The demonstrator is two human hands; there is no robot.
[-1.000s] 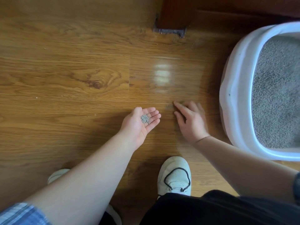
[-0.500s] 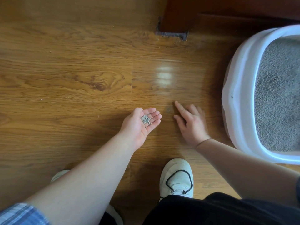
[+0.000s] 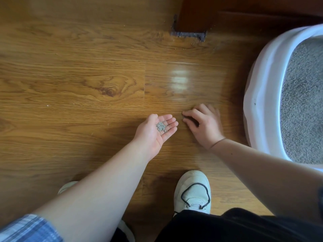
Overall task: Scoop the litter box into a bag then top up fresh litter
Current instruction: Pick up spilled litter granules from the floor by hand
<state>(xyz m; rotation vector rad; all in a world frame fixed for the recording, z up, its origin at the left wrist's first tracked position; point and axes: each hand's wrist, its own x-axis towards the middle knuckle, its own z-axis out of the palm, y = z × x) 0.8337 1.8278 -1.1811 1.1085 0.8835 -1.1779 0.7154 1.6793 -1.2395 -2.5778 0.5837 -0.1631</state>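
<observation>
Our fingers (image 3: 170, 122) on the left hand (image 3: 153, 133) lie nearly straight and relaxed, palm turned up, making a shallow cup. A small heap of grey grains (image 3: 161, 126) rests where the palm meets the fingers; nothing is gripped, the grains simply lie there.

Just beside it, our right hand (image 3: 204, 126) is palm down with its fingers (image 3: 189, 113) curled, forefinger and thumb tips drawn close together right at the floor (image 3: 87, 67). We cannot tell whether they pinch any grains between them. A thin band (image 3: 216, 143) circles that wrist.

We see the litter box (image 3: 262, 95) standing on the floor at the right edge, near the right hand but apart from it, its white rim curving round a level bed of grey litter (image 3: 304, 102).

Beyond the hands a dark furniture leg (image 3: 190, 16) meets the boards. Below them we see a white shoe (image 3: 193, 189), black trousers (image 3: 227, 227) and a blue checked sleeve (image 3: 26, 227) on the left arm.
</observation>
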